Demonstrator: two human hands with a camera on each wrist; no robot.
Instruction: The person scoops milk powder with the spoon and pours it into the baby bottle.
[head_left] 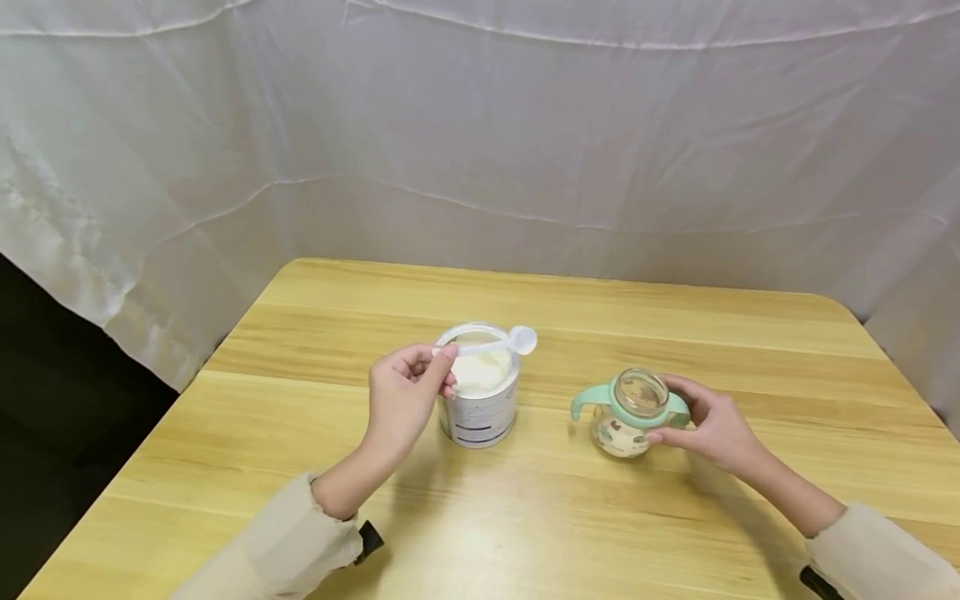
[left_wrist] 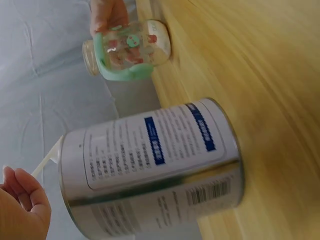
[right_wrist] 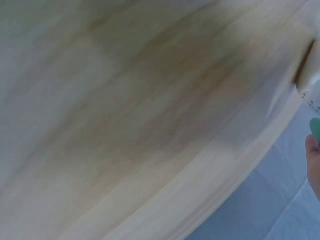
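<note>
By a clock face centred on the can [head_left: 480, 421], my beige sleeves [head_left: 262, 542] lie nearest me, at 8 and 4, with a wide stretch of wooden tabletop [head_left: 540, 542] between my forearms. My left hand [head_left: 405, 392] comes in at 9, thumb and fingertips pinching the scoop [head_left: 495, 345] by its handle end; the handle crosses over the can's mouth and the scoop's bowl sits at 2, out by the rim. I cannot tell whether the scoop touches that rim. Just under my left fingers, the can stands open, pale powder [head_left: 480, 375] inside. At 3 to 4, with a strip of wood between it and the can, the clear bottle [head_left: 621, 437] stands on the tabletop. My right hand [head_left: 708, 421] grasps it from its 3 o'clock side, thumb in front, fingers round behind; its mint-green handle [head_left: 592, 396] juts towards 9, into that strip. Farther out, the left edge slants from 8 to 10, well apart from my left hand, the right edge lies near 3, beyond my right hand, and wood reaches past can and bottle to the far edge at 12, where a pale curtain [head_left: 525, 167] hangs
</note>
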